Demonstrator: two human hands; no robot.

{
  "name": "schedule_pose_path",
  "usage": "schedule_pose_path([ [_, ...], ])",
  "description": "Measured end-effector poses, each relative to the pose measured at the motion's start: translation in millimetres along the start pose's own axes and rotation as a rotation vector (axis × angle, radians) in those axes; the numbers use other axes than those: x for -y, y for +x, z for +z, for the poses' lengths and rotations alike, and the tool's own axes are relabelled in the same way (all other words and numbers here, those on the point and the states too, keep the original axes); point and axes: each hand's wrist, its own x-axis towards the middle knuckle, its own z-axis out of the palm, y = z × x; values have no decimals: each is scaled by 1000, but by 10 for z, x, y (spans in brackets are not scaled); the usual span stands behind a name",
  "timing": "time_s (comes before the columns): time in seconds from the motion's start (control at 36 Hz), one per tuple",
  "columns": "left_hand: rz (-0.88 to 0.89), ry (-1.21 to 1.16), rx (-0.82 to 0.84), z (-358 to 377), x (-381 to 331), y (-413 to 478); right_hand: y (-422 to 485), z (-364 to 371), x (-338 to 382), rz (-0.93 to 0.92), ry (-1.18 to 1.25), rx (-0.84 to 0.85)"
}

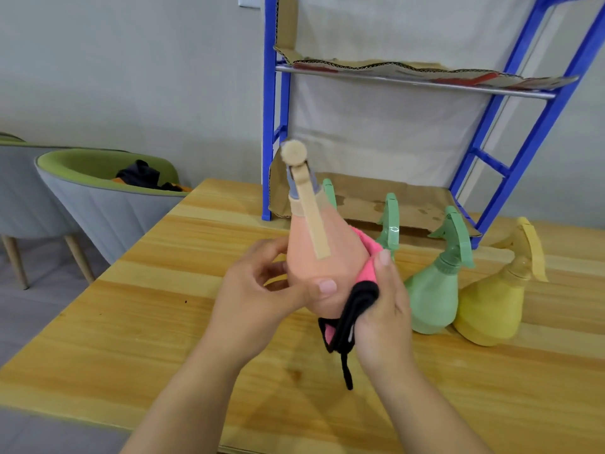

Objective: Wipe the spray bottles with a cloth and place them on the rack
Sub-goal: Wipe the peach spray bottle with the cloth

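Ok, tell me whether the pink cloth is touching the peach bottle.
Touching. The head view shows the right hand pressing the pink cloth flat against the peach bottle.

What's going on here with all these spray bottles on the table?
A person is wiping a peach spray bottle, held up over the wooden table. The left hand grips its body while the right hand presses a pink and black cloth against its side. Two green spray bottles and a yellow one stand on the table beside it. No bottle is on the blue rack behind them; its shelves hold only cardboard.
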Motion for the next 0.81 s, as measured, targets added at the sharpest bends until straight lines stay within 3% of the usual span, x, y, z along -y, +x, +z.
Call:
schedule_pose_path([
  [0.08,5,-144,17,-31,29,34,112,-64,36,165,88,32],
  [0.17,-11,-255,18,-14,50,42,139,-57,16,214,89,-20],
  [0.36,-4,22,49,105,100,12,-51,53,-87,-35,-113,-79],
  [0.44,16,-20,27,72,98,6,-57,16,-126,-46,-154,-33],
  [0.61,-11,-244,-20,16,126,21,109,-110,19,110,32,60],
  [0.81,-38,-158,126,78,98,-30,-31,9,-116,-64,-170,-129],
])
